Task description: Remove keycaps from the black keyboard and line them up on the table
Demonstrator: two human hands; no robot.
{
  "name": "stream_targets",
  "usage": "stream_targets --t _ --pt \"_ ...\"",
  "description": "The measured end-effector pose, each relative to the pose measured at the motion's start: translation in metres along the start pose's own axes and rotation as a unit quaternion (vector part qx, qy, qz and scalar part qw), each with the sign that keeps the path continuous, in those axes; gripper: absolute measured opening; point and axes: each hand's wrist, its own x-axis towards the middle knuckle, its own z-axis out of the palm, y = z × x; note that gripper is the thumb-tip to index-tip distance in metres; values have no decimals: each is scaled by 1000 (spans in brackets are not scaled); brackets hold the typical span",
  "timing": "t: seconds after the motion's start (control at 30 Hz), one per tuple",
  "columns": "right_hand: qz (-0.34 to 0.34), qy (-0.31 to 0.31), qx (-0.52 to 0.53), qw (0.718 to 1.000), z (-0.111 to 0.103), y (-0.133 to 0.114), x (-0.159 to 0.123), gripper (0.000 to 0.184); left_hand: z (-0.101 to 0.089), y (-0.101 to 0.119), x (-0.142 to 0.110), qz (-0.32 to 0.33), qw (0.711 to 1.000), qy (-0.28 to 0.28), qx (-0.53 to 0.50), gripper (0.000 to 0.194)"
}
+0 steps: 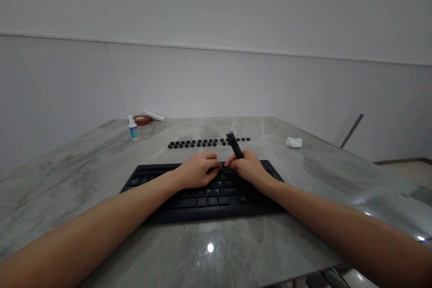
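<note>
A black computer keyboard [189, 214] lies in front of me on the grey marbled table. My left hand [200, 170] rests over its upper middle, fingers curled and pressed together at the top rows of keys; whatever they pinch is hidden. Close beside it, my right hand [249, 167] is wrapped round a slim black stick-like tool [236, 146], which tilts up and away with a small shiny tip at its top. The right fingertips meet the keyboard next to the left ones. Behind the keyboard, loose black keycaps [192, 145] lie in two rows.
A small white-capped bottle with a blue label [134, 129] stands at the back left, near a reddish-brown box [142, 120] and a white strip [154, 116]. A crumpled white wad [294, 142] lies at the right. The table [216, 256] ends near a pale wall.
</note>
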Motion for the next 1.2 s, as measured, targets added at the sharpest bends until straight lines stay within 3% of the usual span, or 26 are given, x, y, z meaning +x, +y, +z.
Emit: stream_targets --t 0.23,0.4,0.57,0.8,1.2 --pt "8 14 55 998 0 -2 -3 19 0 -1 -1 17 1000 -12 -5 23" --pt "-11 27 46 999 0 -9 -7 15 -1 -2 1 46 998 -40 2 42" --pt "-8 29 44 999 1 -10 -7 15 -5 0 5 38 996 -83 14 53" --pt "-12 41 57 997 2 -6 -6 17 -2 -2 6 12 991 -126 -50 58" --pt "-1 46 80 996 3 -6 -8 16 -2 -3 6 11 990 -120 -77 63"
